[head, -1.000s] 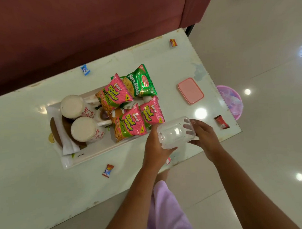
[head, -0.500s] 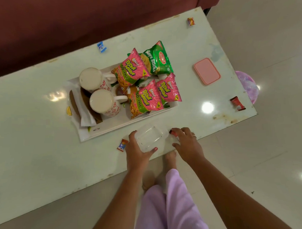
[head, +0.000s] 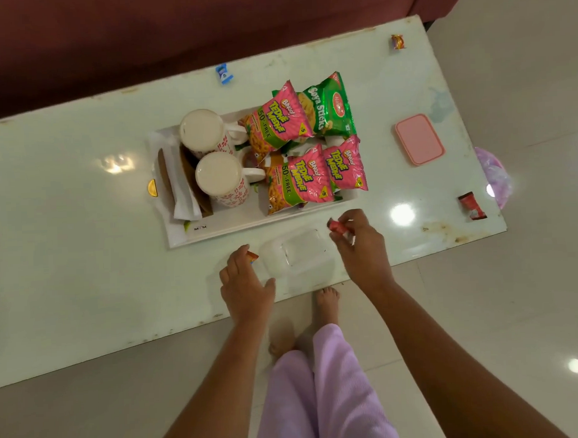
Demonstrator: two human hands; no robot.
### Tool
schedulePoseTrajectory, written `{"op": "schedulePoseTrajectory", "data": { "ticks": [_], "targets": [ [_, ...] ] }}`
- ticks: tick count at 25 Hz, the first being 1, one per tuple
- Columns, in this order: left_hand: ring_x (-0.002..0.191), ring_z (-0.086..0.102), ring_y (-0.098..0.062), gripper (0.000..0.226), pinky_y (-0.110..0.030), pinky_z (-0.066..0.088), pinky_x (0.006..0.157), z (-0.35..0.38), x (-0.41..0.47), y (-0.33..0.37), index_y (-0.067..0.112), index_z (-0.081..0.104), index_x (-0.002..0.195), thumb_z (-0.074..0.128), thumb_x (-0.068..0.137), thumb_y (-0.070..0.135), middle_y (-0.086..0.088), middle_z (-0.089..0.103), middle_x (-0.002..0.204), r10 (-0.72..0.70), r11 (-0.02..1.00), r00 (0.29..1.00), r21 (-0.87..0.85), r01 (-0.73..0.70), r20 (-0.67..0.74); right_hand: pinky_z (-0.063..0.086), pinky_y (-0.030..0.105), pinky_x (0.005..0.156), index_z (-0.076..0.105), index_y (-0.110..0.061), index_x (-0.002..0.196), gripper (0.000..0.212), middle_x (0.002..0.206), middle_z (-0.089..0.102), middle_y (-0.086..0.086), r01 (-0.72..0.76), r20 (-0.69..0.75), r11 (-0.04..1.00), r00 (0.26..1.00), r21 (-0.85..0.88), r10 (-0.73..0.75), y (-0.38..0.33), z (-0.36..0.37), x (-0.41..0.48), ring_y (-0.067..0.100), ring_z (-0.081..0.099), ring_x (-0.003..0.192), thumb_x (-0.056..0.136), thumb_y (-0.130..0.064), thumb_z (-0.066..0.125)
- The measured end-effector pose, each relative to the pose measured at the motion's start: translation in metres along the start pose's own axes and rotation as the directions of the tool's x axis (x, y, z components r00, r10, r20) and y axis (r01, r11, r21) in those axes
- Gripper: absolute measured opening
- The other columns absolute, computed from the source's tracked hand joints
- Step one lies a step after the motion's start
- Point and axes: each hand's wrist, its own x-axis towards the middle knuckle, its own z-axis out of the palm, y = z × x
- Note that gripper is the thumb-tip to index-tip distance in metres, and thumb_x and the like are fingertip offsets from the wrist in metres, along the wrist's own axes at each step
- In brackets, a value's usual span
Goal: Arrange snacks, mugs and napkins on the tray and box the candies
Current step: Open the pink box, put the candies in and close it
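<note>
Box [head: 302, 251], held a second ago, now rests at the tray's [head: 216, 233] 6 o'clock. Right hand [head: 360, 249] pinches a red candy [head: 336, 226] at the box's 1 o'clock. Left hand [head: 247, 282] reaches an orange candy [head: 252, 256] at 9, grip unclear. Boxing likely starts.

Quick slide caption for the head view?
Right hand pinches red candy by the clear box; left hand touches orange candy.

Home lounge: sofa [head: 176, 42], coffee table [head: 69, 259].

Three snack packets [head: 279, 124] pink with green bands; fourth packet [head: 331, 107] green. Mugs [head: 228, 196] white, red floral print. Tray [head: 216, 236] white. Lid [head: 419, 139] pink. Box [head: 298, 254] clear. Table [head: 69, 243] pale greenish-white. Trousers [head: 323, 398] lilac.
</note>
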Motion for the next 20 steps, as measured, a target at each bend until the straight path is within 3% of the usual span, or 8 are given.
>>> {"op": "schedulePoseTrajectory", "data": {
  "ticks": [3, 8, 12, 15, 20],
  "targets": [
    [0.126, 0.040, -0.033, 0.067, -0.047, 0.043, 0.092, -0.007, 0.000, -0.018, 0.014, 0.039, 0.138, 0.071, 0.079, 0.019, -0.010, 0.045, 0.141, -0.095, 0.995, 0.995, -0.046, 0.094, -0.026, 0.044, 0.030, 0.064, 0.050, -0.018, 0.101, 0.017, 0.090, 0.065, 0.009, 0.143, 0.229, 0.955, 0.970, -0.261, -0.083, -0.012, 0.023, -0.004, 0.023, 0.057, 0.079, 0.088, -0.018, 0.060],
    [0.115, 0.048, -0.029, 0.046, -0.039, 0.046, 0.079, -0.008, 0.017, -0.016, 0.017, 0.049, 0.124, 0.068, 0.083, 0.026, -0.009, 0.053, 0.125, -0.072, 0.997, 0.997, -0.005, 0.072, 0.008, 0.055, 0.037, 0.075, 0.056, -0.014, 0.105, 0.017, 0.102, 0.066, 0.010, 0.227, 0.369, 0.877, 0.927, -0.423, -0.061, -0.012, 0.049, 0.007, 0.024, 0.061, 0.085, 0.088, -0.012, 0.059],
    [0.102, 0.055, -0.028, 0.022, -0.035, 0.043, 0.071, -0.008, 0.026, -0.012, 0.012, 0.058, 0.105, 0.064, 0.085, 0.021, -0.009, 0.060, 0.108, -0.115, 0.993, 0.992, -0.002, 0.115, 0.058, 0.054, 0.033, 0.079, 0.059, -0.014, 0.113, 0.026, 0.107, 0.068, 0.010, 0.192, 0.361, 0.894, 0.932, -0.406, -0.036, -0.012, 0.051, 0.011, 0.025, 0.064, 0.088, 0.088, -0.008, 0.060],
    [0.094, 0.058, -0.027, 0.018, -0.031, 0.042, 0.071, -0.017, 0.018, -0.018, 0.008, 0.060, 0.100, 0.064, 0.085, 0.018, -0.011, 0.063, 0.104, -0.183, 0.969, 0.983, -0.165, 0.186, 0.032, 0.053, 0.031, 0.082, 0.060, -0.014, 0.116, 0.028, 0.110, 0.069, 0.010, 0.147, 0.299, 0.923, 0.953, -0.356, -0.036, -0.012, 0.043, 0.006, 0.024, 0.067, 0.093, 0.088, -0.008, 0.060],
    [0.085, 0.057, -0.019, 0.022, -0.024, 0.045, 0.068, -0.025, -0.013, 0.015, 0.013, 0.063, 0.101, 0.070, 0.082, 0.021, -0.002, 0.065, 0.098, 0.071, 0.923, 0.992, -0.370, -0.107, -0.108, 0.051, 0.027, 0.082, 0.063, -0.013, 0.109, 0.020, 0.111, 0.069, 0.006, 0.097, 0.193, 0.976, 0.980, -0.195, -0.059, -0.014, 0.033, -0.002, 0.020, 0.069, 0.087, 0.089, -0.009, 0.060]
  ]
}}
